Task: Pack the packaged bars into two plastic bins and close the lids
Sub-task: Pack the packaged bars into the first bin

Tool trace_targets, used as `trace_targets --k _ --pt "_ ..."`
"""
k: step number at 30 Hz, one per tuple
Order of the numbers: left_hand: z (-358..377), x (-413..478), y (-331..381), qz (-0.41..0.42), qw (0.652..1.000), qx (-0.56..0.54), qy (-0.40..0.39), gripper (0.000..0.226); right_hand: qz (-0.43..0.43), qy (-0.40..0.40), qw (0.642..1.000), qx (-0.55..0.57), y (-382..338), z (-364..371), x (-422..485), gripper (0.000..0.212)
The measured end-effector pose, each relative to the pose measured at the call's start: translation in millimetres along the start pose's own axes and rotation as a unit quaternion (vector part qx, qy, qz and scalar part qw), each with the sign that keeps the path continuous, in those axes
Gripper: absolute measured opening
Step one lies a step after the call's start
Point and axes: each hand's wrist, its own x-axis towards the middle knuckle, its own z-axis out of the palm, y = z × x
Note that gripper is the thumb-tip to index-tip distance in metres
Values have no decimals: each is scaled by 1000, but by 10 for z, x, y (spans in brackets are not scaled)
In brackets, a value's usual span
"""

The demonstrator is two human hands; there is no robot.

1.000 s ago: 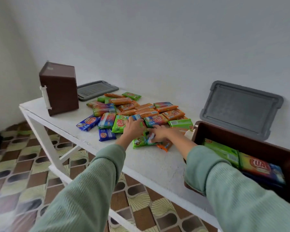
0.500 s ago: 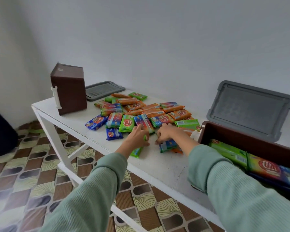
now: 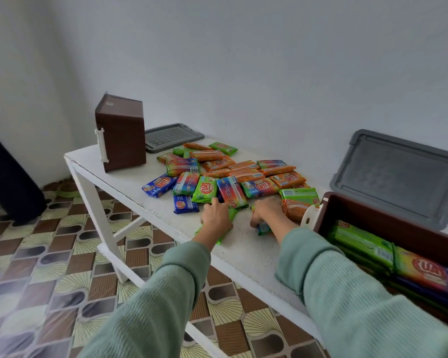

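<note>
The white table [image 3: 246, 250] carries a loose spread of packaged bars [image 3: 233, 177] across its middle, orange, green, blue and rainbow wrappers overlapping. At the near edge of that spread, the left hand [image 3: 216, 217] lies palm-down on a green bar [image 3: 224, 226], fingers curled over it. The right hand [image 3: 265, 211] closes on a blue-green bar [image 3: 263, 229] just to its right.

To do this gathering well, I judge each hand should pinch its bar across the short sides, lift clear of neighbours so the slick wrappers do not drag others off the edge, then lay them flat beside the rows already packed.

The near-right brown bin [image 3: 388, 218] stands open, partly filled with green, rainbow and blue bars, its grey lid [image 3: 398, 177] leaning on the wall behind. The far-left brown bin [image 3: 120, 133] stands on end; its contents cannot be seen. Its grey lid [image 3: 172, 136] lies flat beside it.
</note>
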Motion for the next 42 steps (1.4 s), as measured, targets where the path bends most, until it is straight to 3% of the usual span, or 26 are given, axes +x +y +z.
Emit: trace_targets --k 5,11,17,27,33,37,42 --pt "-167 -19 -43 35 997 -63 8 58 -13 -14 994 104 125 -212 -56 89" --pt "-859 -20 175 113 986 -113 55 55 -84 80 957 266 570 -723 -431 84" --pt "-1348 -59 800 283 956 -51 52 54 -78 116 973 181 1472 -952 -1020 77" --pt "-917 -439 2321 532 845 0 -51 60 11 76 987 141 2687 -409 -1739 94" --pt "-444 -538 2556 591 798 60 -104 61 4 69 988 136 2840 172 -1827 93" --pt "-186 -468 2573 592 793 98 -104 66 12 105 983 152 2833 536 -1765 90" --pt "-228 -398 2622 603 787 105 -72 70 24 165 972 166 2907 613 -1685 67"
